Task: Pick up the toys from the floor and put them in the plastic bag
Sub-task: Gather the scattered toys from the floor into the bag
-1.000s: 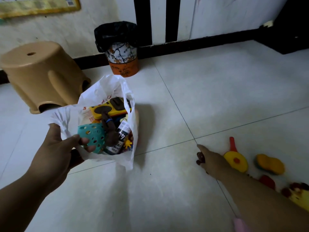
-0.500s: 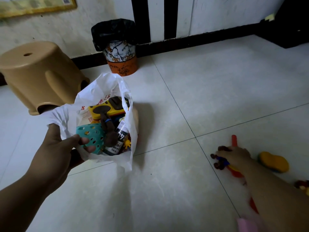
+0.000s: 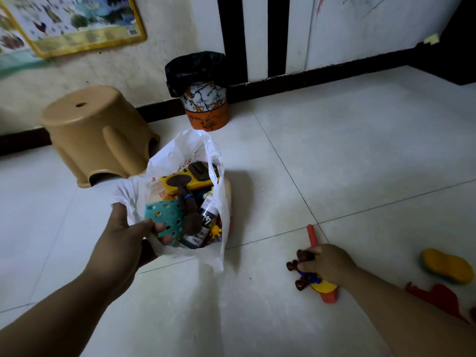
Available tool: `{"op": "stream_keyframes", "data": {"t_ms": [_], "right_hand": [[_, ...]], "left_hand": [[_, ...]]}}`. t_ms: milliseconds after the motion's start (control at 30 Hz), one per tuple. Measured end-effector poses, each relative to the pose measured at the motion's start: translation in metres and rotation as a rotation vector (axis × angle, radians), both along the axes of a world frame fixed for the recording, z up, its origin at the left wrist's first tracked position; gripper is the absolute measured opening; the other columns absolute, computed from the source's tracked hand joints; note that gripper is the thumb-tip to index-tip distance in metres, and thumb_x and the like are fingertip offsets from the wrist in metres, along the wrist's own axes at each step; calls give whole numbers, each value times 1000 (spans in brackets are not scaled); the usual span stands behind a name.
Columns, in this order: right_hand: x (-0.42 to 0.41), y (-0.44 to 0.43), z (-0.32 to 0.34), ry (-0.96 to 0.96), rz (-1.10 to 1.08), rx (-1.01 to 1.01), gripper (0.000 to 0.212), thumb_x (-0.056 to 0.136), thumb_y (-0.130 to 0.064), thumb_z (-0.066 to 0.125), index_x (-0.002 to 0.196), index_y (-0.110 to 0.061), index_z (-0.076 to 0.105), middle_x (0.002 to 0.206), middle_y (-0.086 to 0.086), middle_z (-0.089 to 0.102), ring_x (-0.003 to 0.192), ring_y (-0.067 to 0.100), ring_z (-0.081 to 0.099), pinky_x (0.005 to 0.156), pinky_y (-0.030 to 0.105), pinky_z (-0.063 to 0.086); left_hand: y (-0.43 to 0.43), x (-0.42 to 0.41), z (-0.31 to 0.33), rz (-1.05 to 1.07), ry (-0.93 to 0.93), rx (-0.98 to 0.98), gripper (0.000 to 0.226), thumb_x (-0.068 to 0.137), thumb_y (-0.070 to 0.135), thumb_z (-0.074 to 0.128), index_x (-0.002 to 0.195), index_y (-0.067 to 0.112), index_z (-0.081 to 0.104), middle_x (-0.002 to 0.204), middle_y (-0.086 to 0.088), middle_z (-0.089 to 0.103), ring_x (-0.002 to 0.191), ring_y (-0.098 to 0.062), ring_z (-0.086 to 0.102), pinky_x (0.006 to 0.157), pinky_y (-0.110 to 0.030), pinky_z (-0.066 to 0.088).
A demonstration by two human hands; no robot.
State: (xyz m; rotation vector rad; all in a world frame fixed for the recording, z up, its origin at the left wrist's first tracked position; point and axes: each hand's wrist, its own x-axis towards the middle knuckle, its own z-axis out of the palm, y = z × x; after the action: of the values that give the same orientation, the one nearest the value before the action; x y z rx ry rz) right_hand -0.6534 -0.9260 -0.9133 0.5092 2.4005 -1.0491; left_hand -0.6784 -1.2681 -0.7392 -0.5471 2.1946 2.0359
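Observation:
A white plastic bag [image 3: 177, 155] stands open on the floor, holding several toys, among them a teal perforated piece [image 3: 164, 215] and a yellow block [image 3: 190, 180]. My left hand [image 3: 121, 243] grips the bag's near rim and keeps it open. My right hand [image 3: 327, 264], low at the right, is closed on a yellow and red paddle toy [image 3: 325, 287] together with a small brown figure [image 3: 298, 276]. Its red handle [image 3: 311, 234] sticks out beyond my fingers. A yellow sponge-like toy [image 3: 447, 265] and a red flat toy [image 3: 438, 296] lie on the floor at the far right.
A tan plastic stool [image 3: 95, 132] stands behind the bag to the left. An orange and white bin [image 3: 206, 109] with a black liner is against the wall. The floor is pale tile with a dark skirting board behind.
My right hand reached right to the paddle toy, closed on it with the brown figure, and has drawn it back toward the bag. My left hand kept hold of the bag.

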Motion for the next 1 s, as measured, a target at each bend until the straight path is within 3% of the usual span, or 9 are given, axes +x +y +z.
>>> {"op": "stream_keyframes", "data": {"t_ms": [167,333,467,533,633,733,833,900,1000], "right_hand": [[-1,-26,33,103,30,-114,40,75,-31,78,112,-19,68,104,0,68,95,16,62,81,28,47],[-32,-96,134,392,-43,-658,14,77,-15,75,90,-18,73,78,-7,72,76,9,65,62,14,49],[-67,-177,169,369,58,-801,8,74,-25,78,81,-23,73,80,-5,73,76,9,67,75,23,54],[-85,-215,167,291,-14,-815,8,78,-27,75,80,-21,71,80,-4,71,80,13,65,76,24,51],[-118,-255,144,233,-171,-733,31,80,-31,73,102,-9,68,94,1,67,85,15,60,68,21,43],[-147,-267,122,244,-338,-622,53,73,-39,76,113,-6,64,111,9,67,98,25,61,81,30,47],[-168,-266,114,276,-458,-614,68,72,-49,72,126,-12,56,119,9,63,106,30,59,88,35,47],[-188,-264,96,281,-429,-667,91,55,-63,71,133,-21,48,124,6,61,109,31,59,94,44,49],[-188,-261,96,256,-281,-566,86,73,-35,69,147,-22,27,143,8,46,123,32,49,102,47,44]], "left_hand": [[-3,3,4,-23,3,24,31,100,8,41,118,33,42,93,-15,60,73,-28,66,64,-38,61],[-5,5,7,-49,13,8,37,100,7,39,93,42,46,88,-14,59,63,-25,65,67,-40,59],[-10,7,8,-65,-8,13,33,99,6,41,88,37,46,87,-14,61,63,-27,65,81,-50,55],[-15,6,6,-76,-9,18,30,99,6,42,90,34,48,82,-14,61,62,-25,64,85,-52,53],[-24,3,2,-41,-10,43,29,99,7,40,98,35,46,73,-9,62,60,-24,66,74,-42,55],[-32,0,-1,-29,-15,9,27,98,9,41,108,33,45,77,-9,63,65,-26,70,61,-35,56],[-37,-1,-2,-51,-6,-9,21,98,9,40,102,29,45,81,-11,61,65,-25,70,58,-34,58],[-36,-1,0,-72,-5,-17,21,98,8,41,101,29,44,82,-11,62,62,-22,70,61,-35,59],[-33,-2,2,-97,-5,-18,26,98,8,41,99,34,43,80,-9,63,57,-17,69,59,-31,59]]}}
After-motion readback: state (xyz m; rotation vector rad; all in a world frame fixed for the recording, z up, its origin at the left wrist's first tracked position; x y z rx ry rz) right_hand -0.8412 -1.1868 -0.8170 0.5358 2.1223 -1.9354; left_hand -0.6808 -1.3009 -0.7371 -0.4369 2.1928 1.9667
